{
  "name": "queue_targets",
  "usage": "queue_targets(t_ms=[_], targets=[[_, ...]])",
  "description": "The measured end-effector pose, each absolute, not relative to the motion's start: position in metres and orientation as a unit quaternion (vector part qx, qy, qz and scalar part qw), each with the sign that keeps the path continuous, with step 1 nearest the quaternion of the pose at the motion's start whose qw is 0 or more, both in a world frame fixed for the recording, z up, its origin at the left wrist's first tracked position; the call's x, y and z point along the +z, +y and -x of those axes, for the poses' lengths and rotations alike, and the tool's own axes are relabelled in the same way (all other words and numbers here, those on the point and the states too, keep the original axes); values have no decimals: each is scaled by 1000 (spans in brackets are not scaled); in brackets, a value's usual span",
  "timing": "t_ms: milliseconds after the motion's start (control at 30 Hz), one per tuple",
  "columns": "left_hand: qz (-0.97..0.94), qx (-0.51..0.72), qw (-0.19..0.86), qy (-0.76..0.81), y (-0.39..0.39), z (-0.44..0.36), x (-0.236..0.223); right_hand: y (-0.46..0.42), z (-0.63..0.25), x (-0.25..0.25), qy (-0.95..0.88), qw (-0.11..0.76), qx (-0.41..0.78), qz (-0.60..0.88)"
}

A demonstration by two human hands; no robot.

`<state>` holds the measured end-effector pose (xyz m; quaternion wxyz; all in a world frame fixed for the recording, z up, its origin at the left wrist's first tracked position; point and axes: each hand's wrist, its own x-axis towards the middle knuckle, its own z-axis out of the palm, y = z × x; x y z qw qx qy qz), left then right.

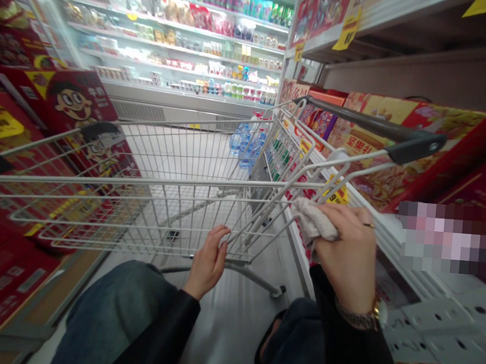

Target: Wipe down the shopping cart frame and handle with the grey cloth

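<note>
A brightly lit refrigerated display case [173,47] fills the upper middle, red gift boxes [7,292] stack along the left, and white metal shelving [406,26] rises upper right above a pale floor [230,338].

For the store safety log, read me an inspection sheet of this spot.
Surface: pale grey shop floor under a silver wire shopping cart.
Things at hand: crumpled grey cloth pressed against the cart's wires.
Clutter: clear plastic water bottles with blue caps, seen through the cart's far end.
Hands: left hand touches the cart's wires; right hand grips the cloth and wears a gold wristwatch.
Cables: nothing seen.
Surroundings: red-and-yellow gift boxes on both sides, lit refrigerated display case ahead.
</note>
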<state>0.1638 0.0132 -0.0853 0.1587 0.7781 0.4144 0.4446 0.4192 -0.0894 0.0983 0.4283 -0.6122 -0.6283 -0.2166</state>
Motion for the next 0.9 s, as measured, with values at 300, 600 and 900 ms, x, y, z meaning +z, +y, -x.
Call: queue_targets(t_ms=[300, 600, 900], targets=[[-778, 454, 147, 408, 13, -165, -86, -91, -416, 99, -561, 510, -291, 584], [-779, 447, 148, 415, 12, -164, -85, -83, -408, 86, -669, 424, -188, 581], [-779, 447, 146, 415, 11, -163, -86, -81, -404, 83, -672, 393, -172, 604]])
